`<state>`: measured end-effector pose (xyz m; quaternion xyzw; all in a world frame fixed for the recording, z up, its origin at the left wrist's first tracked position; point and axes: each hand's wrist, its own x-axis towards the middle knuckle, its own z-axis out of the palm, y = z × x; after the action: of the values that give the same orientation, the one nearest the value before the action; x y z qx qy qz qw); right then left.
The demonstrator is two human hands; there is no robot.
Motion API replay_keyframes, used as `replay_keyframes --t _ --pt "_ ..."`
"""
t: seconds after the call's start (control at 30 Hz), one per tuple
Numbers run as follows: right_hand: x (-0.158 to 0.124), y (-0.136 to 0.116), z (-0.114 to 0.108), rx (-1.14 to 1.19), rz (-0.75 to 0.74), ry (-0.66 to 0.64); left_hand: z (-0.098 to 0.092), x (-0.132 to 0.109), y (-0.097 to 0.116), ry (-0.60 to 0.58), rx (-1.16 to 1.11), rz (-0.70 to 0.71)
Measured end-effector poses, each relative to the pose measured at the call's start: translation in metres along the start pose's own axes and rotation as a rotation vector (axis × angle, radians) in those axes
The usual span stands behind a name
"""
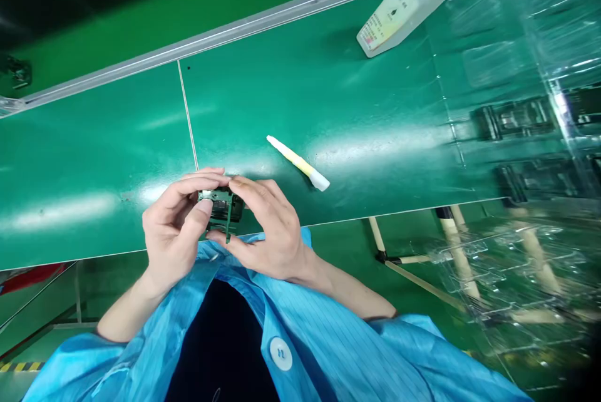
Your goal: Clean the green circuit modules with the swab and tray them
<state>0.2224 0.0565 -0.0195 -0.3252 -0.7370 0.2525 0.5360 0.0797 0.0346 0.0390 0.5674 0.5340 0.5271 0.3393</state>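
A small dark green and black electronic part [222,208] is gripped between both hands, just above the near edge of the green table [94,158]. My left hand [174,233] pinches its left side with thumb and fingers curled. My right hand [272,230] closes on its right side, thumb beneath and fingers over the top. A white and yellow pen-like stick [299,163] lies on the table beyond my right hand, untouched.
A white labelled bottle [404,7] stands at the far right of the table. Clear plastic trays [526,120] with black parts stack at the right, more below on a rack [493,283]. A metal rail [211,36] runs along the far edge.
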Motion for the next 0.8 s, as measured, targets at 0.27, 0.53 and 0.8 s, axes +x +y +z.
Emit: replay_keyframes --t 0.27,0.53,0.8 --pt "-0.0038 -0.0020 0.0000 0.055 0.043 0.013 0.0037 -0.0030 0.0044 0.067 -0.077 -0.137" --pt "0.0013 -0.0027 0.0025 0.056 -0.046 0.059 0.0049 -0.0002 0.0062 0.020 -0.152 -0.226" --pt "-0.0001 -0.0005 0.0044 0.047 -0.072 0.054 0.0049 0.0000 0.0081 0.002 -0.220 -0.293"
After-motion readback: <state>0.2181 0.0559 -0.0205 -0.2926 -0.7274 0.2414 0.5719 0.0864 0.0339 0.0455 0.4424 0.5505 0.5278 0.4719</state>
